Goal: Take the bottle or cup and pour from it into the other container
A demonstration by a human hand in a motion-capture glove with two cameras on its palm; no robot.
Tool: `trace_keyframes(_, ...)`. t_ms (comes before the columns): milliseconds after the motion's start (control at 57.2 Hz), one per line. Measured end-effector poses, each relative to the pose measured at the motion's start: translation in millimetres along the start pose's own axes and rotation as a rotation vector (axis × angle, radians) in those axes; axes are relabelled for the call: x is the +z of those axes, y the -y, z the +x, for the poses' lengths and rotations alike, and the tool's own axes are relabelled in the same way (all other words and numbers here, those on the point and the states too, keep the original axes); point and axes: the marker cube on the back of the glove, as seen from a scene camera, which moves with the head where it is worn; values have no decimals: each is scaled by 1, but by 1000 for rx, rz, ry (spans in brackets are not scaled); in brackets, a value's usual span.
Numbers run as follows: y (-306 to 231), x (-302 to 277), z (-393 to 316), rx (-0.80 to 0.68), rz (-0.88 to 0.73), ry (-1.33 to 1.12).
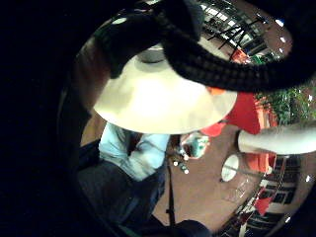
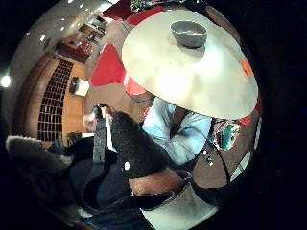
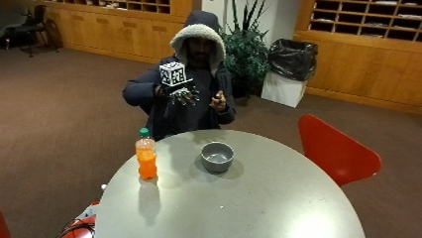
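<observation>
An orange drink bottle (image 3: 145, 158) with a green cap stands upright near the left edge of the round grey table (image 3: 264, 198). A grey bowl (image 3: 217, 156) sits to its right, near the table's far middle, and looks empty. My gloved right hand (image 3: 182, 94) is raised at chest height behind the table, well above and apart from both, fingers loosely spread and holding nothing. The thumb side palm view looks down on the bowl (image 2: 189, 32) on the table top (image 2: 192, 81), with a gloved finger (image 2: 136, 148) in front. The person's bare hand (image 3: 218, 101) is held up beside the chest.
A red chair (image 3: 336, 151) stands at the table's right side. Behind the person are a potted plant (image 3: 247, 49) and a bin with a black bag (image 3: 290, 69). A red object with cables (image 3: 82, 225) lies on the floor at the table's left.
</observation>
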Motion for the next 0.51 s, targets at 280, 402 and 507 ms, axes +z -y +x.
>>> trace_keyframes(280,-7,-5,11,9,-15,-36)
trace_keyframes(402,-19,-6,42,98,-18,-65)
trace_keyframes(507,-14,-5,86,272,75,-64)
